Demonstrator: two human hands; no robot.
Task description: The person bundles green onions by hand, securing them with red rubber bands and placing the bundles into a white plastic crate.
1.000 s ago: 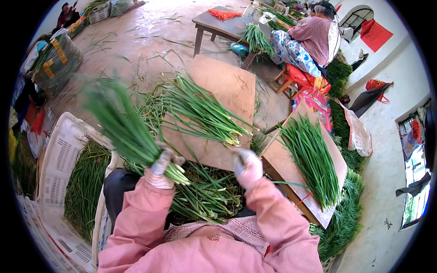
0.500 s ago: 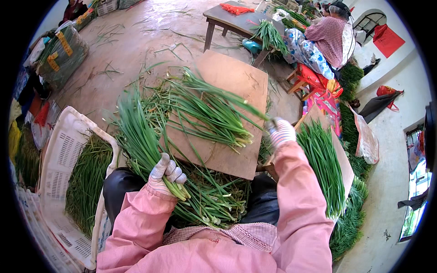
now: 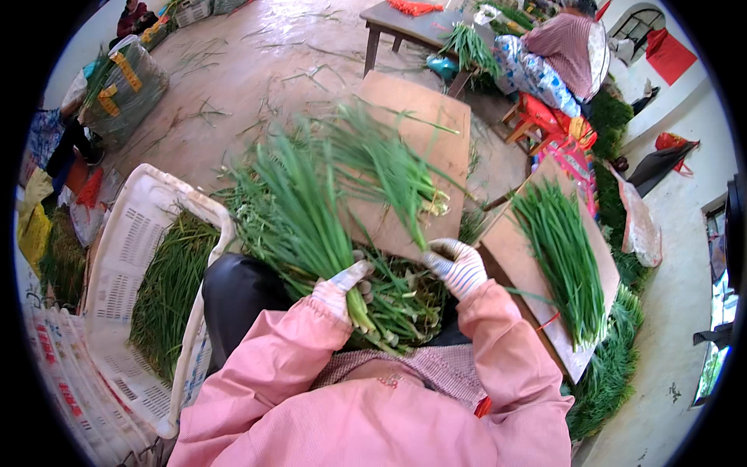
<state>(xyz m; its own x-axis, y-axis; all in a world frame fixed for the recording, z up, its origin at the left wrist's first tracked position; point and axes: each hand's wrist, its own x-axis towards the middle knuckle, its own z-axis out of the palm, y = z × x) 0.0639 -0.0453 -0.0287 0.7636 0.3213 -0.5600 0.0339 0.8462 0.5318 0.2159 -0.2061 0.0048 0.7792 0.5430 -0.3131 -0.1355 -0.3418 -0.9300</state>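
My left hand (image 3: 346, 286), in a striped work glove, is closed round a thick bunch of garlic chives (image 3: 311, 214), leaves pointing away and pale ends toward me. My right hand (image 3: 457, 266), gloved too, pinches the pale end of a few chive stalks (image 3: 411, 218), their far leaves blurred. Beyond my hands, a loose pile of chives (image 3: 426, 191) lies on a brown wooden board (image 3: 428, 105). Scraps and loose chives (image 3: 412, 307) are heaped between my knees, under my hands. To the right, a neat bundle of chives (image 3: 556, 261) rests on a second board (image 3: 510, 241).
At my left stands a white plastic crate (image 3: 140, 226) holding chives. Farther left is a large wrapped bale (image 3: 128, 97). A dark table (image 3: 428, 35) with chives stands ahead, a co-worker (image 3: 564, 50) seated beside it. More greens (image 3: 607, 389) line the right wall.
My right hand has come back toward me and left, nearer my left hand, with its stalks now over the board. The left-hand bunch stands more upright. The whole view has shifted slightly.
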